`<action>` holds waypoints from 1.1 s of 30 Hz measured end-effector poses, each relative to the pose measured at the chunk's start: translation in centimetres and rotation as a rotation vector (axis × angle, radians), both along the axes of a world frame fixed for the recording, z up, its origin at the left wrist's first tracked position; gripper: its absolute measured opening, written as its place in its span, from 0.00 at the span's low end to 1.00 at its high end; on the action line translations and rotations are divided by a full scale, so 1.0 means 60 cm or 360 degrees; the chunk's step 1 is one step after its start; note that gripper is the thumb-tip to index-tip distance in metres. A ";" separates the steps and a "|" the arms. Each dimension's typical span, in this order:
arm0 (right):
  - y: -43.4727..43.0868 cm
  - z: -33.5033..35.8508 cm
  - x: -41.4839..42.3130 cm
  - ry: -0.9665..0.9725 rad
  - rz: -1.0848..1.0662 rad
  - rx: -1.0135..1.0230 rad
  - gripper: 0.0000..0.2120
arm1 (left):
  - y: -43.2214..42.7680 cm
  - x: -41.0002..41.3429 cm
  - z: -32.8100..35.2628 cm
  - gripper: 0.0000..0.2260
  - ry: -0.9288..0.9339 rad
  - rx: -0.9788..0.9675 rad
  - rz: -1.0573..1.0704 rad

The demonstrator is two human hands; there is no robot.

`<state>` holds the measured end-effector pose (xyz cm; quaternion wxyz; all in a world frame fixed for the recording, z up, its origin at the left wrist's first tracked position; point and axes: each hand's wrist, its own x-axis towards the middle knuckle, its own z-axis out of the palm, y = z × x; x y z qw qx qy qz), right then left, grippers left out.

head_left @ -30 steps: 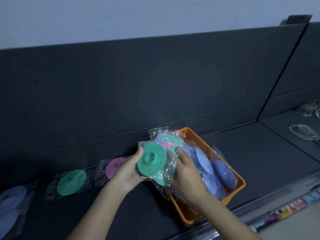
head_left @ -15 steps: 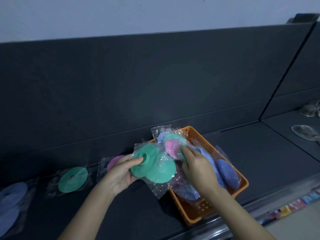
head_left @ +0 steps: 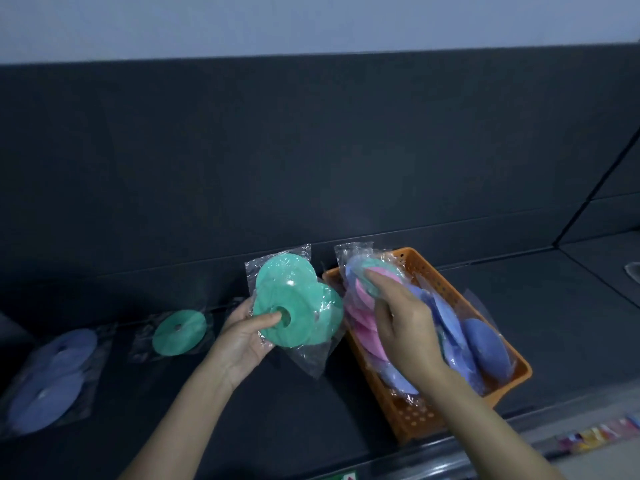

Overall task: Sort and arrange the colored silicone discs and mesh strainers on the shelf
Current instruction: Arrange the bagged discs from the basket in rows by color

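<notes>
now the left grip (head_left: 242, 337) has drawn the bagged green discs (head_left: 298, 306) clear of the orange basket (head_left: 512, 375), clasping them over the shelf (head_left: 311, 427); right grip (head_left: 405, 327) returns to the pink discs (head_left: 363, 329), whether grasping i cannot tell, so sorting continues

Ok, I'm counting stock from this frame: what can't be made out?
Head view:
- Discs in the orange basket: count hidden by the right hand and overlapping bags.
- Pale object at right edge: cut off by the frame.
- Coloured labels, bottom right: blurred, unreadable.
- Right hand's grip: hidden by its fingers.
</notes>
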<state>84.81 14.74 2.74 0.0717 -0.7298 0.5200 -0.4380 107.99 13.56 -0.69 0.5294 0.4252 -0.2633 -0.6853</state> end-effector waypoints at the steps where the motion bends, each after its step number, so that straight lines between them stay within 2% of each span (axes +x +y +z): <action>1: 0.003 0.003 0.011 -0.0035 0.0081 -0.0015 0.22 | 0.003 0.006 0.000 0.21 0.0024 -0.0006 0.0029; 6: 0.006 -0.010 0.063 -0.0216 0.0368 0.0105 0.22 | 0.026 0.060 -0.012 0.23 0.0169 0.0081 0.0125; 9: 0.003 -0.019 0.099 -0.0324 0.0350 0.0246 0.22 | 0.049 0.091 -0.022 0.23 0.0167 0.0158 0.0125; 12: -0.003 -0.039 0.129 -0.0420 0.0308 0.0528 0.22 | 0.068 0.113 -0.035 0.22 0.0230 0.0214 0.0168; 16: -0.007 -0.078 0.158 -0.0660 0.0281 0.0883 0.16 | 0.087 0.125 -0.051 0.14 0.0307 0.0259 0.0196; 21: 0.005 -0.107 0.185 -0.1183 0.0310 0.1300 0.06 | 0.101 0.123 -0.068 0.15 0.0245 0.0280 0.0185; 22: 0.007 -0.108 0.186 -0.1237 0.0324 0.1350 0.06 | 0.103 0.124 -0.070 0.16 0.0248 0.0268 0.0167; 26: 0.005 -0.106 0.176 -0.1322 0.0405 0.1667 0.18 | 0.108 0.136 -0.073 0.21 0.0229 0.0209 0.0007; 29: 0.000 -0.101 0.161 -0.1470 0.0553 0.1942 0.23 | 0.107 0.143 -0.074 0.20 0.0199 0.0177 -0.0067; 33: 0.003 -0.103 0.164 -0.1429 0.0498 0.1930 0.18 | 0.104 0.145 -0.074 0.20 0.0081 0.0160 -0.0117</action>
